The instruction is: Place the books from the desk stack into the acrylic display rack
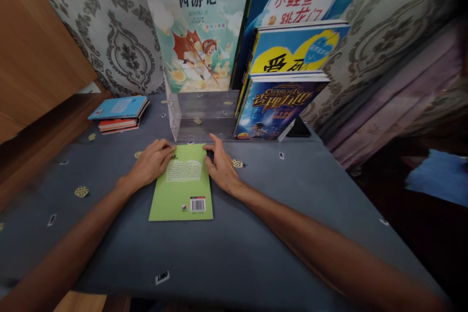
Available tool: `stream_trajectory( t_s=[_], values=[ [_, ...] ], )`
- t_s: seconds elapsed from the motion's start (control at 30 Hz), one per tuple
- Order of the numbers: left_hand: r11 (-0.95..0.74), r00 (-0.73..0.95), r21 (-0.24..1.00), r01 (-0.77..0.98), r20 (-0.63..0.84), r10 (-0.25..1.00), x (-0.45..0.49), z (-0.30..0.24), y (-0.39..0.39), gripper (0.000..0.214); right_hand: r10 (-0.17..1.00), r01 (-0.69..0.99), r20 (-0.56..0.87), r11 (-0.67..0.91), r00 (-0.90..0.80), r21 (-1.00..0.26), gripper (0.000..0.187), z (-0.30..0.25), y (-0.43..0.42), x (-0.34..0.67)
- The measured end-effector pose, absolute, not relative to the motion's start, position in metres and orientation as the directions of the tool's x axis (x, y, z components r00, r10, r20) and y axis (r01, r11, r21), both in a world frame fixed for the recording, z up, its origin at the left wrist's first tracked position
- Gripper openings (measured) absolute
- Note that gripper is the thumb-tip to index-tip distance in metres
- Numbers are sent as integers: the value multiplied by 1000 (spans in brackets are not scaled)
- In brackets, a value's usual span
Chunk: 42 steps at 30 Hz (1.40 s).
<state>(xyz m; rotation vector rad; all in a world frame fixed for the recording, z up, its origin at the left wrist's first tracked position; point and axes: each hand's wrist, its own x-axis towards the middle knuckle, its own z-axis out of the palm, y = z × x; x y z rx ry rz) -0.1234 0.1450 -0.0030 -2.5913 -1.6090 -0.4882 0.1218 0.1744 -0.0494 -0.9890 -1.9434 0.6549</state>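
Note:
A green book (183, 200) lies on the cloth-covered table with its back cover up, showing a text panel and a barcode near its lower right corner. My left hand (151, 162) grips the book's upper left edge, with the fingers bent over toward the cover. At the upper right edge, my right hand (222, 165) holds the book between thumb and fingers, one finger raised. Just beyond the book's top edge stands a clear acrylic book rack (203, 129). Its lower left section shows no book.
A dark blue book (272, 107) fronts the rack's right side, with a blue-yellow book (296, 51) behind. A tall book (201, 34) with a winged figure stands at the back left. A small book stack (119, 112) lies left, near a wooden panel (40, 48).

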Motion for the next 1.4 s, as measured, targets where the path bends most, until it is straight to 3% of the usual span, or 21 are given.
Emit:
stream_trajectory(
  t_s=[0.2, 0.47, 0.87, 1.4],
  values=[
    [-409, 338, 220, 886, 300, 892, -152, -10, 130, 43, 826, 400, 427, 555, -368, -729, 66, -49, 175, 123],
    [-486, 407, 178, 856, 350, 844, -151, -6, 108, 40, 820, 416, 419, 563, -389, -714, 65, -50, 175, 123],
    [-609, 495, 310, 730, 373, 784, -144, 3, 22, 32, 814, 403, 411, 567, -411, -719, 63, -51, 175, 123],
    [-675, 601, 275, 685, 311, 736, -141, 11, -6, 41, 818, 425, 407, 563, -405, -709, 61, -51, 174, 122]
  ],
)
